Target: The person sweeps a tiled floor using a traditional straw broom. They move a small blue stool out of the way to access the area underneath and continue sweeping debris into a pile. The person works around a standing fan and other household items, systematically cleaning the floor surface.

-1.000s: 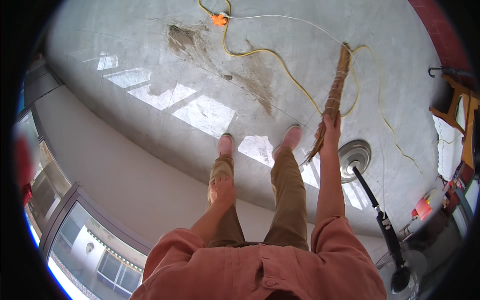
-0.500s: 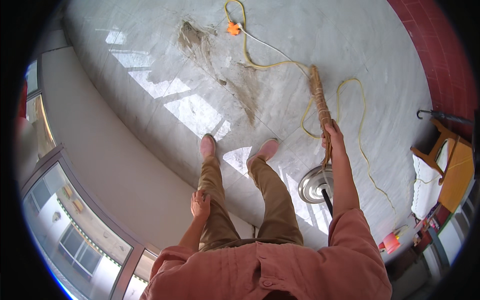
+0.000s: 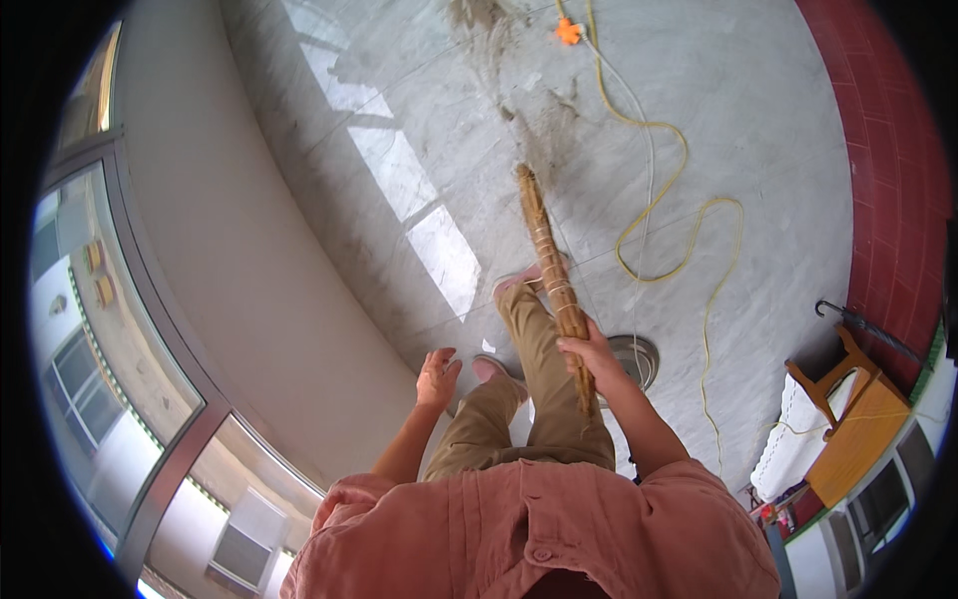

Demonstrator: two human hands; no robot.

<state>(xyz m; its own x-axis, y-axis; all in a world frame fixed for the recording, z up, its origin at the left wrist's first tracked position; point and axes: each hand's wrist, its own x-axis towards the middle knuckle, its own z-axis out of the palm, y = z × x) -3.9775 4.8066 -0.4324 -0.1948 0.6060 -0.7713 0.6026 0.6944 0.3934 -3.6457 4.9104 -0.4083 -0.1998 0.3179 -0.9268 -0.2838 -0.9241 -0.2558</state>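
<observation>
Right hand fist-wrapped round bundled stick broom, head tilted forward toward dirt patch on floor. Left hand empty, spread. Sweep low, short strokes, clear of yellow cord.

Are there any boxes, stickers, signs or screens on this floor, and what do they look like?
None that I can make out: no package, label, sign or screen shows clearly.
Small red and white things lie at the lower right by the wooden chair; too small to tell what they are.
The right hand holds a straw broom; it has no label.
</observation>
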